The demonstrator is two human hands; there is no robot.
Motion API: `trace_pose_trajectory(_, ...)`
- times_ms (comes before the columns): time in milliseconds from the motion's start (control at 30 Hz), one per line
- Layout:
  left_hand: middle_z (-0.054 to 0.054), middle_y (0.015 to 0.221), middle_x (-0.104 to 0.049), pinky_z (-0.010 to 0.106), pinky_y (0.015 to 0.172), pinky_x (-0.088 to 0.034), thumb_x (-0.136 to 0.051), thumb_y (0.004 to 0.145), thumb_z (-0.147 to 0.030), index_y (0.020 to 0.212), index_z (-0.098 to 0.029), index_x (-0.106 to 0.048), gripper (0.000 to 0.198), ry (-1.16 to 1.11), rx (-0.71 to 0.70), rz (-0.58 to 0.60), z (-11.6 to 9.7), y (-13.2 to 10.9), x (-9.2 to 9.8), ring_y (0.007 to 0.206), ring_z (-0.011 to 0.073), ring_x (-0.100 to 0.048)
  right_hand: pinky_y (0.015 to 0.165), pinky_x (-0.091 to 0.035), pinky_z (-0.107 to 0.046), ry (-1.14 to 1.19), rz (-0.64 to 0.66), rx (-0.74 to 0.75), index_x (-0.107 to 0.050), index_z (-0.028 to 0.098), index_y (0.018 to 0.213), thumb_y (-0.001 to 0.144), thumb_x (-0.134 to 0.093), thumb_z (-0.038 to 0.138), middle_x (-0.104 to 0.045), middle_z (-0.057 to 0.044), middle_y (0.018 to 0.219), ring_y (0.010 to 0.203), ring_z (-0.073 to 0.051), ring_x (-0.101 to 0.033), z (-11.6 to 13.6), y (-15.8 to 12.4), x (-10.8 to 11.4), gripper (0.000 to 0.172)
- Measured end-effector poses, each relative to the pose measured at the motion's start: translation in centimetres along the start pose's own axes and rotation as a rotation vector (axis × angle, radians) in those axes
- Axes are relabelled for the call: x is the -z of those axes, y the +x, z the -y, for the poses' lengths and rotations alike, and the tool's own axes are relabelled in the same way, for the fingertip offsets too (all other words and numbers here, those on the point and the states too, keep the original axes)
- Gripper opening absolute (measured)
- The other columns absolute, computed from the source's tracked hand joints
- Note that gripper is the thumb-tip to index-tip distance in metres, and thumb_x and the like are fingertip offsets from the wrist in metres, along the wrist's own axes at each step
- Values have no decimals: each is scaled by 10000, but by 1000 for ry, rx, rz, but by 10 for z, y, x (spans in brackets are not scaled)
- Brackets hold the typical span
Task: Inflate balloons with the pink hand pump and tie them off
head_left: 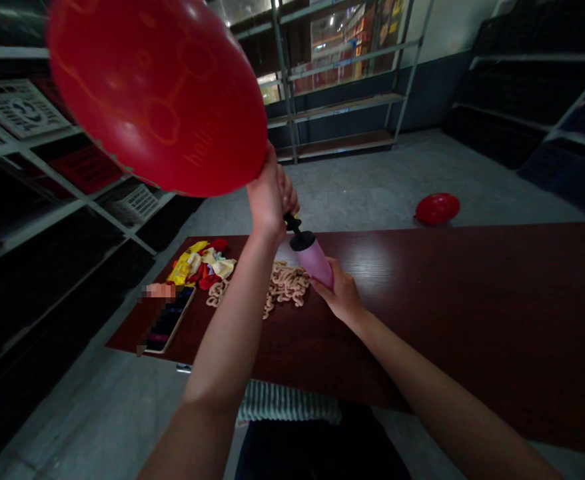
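Okay, left hand (268,200) is up over the table's far edge, fingers curled round the neck end of a red balloon (157,100); the exact pinch on the neck is hidden. Balloon is taut, glossy rubber, rounded egg shape, thin printed outlines plus lettering, tilted up to the left. Right hand (342,293) wraps a pump (318,261) over the table: smooth pink plastic cylinder, matte black cap, slim black stem leaning up to the left hand. Table (447,300) is dark reddish-brown, smooth, slightly shiny. Toward its far left corner, limp wrinkled balloons (200,263) in yellow, red and cream; right of them, a heap of beige curls (288,283), squiggly, partly behind the left forearm. Phone (172,320), flat slab, pale rim, near the near left corner. Second balloon (437,209), red, shiny, on the grey floor (352,190) beyond the far edge.
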State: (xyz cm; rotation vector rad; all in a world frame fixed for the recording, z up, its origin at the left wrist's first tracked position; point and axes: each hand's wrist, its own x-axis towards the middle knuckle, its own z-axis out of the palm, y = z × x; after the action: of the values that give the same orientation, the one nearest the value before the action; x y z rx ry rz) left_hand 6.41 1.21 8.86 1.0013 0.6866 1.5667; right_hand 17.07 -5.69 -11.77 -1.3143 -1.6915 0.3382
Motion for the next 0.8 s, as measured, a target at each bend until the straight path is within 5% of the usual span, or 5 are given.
trace_pose_trajectory(167,-78,374,-194,250,321,-139,-552,882,-587,504,-211,-246,615,-36,70,-86,39,-2,13,283,61,-182,649,-519,-356,-54,0,-67,-546,210,1163,858,-531,601,-732,-88,941,788,-273,-712,-1,1,-3,497)
trace_pose_trajectory(467,-77,379,-198,238,340,-163,-455,954,-535,526,-203,-227,588,-222,34,-288,29,-12,64,300,66,-161,792,-538,-386,-257,27,176,-544,204,1257,854,-552,618,-694,-108,1153,983,-264,-687,-8,11,5,578)
trace_pose_trajectory(800,-81,399,-205,225,373,-203,-431,985,-423,550,-195,-204,541,-336,-56,-544,2,-42,140,309,59,-199,841,-520,-404,-361,122,364,-575,207,1233,852,-586,577,-700,-108,1095,994,-266,-663,-6,9,3,532)
